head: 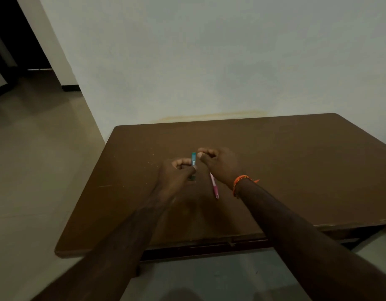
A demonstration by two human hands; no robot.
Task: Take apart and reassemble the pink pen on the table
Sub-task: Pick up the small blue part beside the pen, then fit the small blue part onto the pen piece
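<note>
Palm of right hand [220, 165] hides pink pen [215, 187] front.

- table [285, 161]: brown wood-look top, smooth and matt, with a few pale specks and small scratches
- pink pen [214, 186]: smooth plastic with a slight sheen
- teal piece [193, 159]: smooth plastic, a pale label on it
- wrist band [239, 181]: orange woven thread, matt
- wall [209, 61]: pale paint, matt, a yellowish stain near the table edge
- floor [35, 148]: beige tiles, smooth and faintly glossy
</note>
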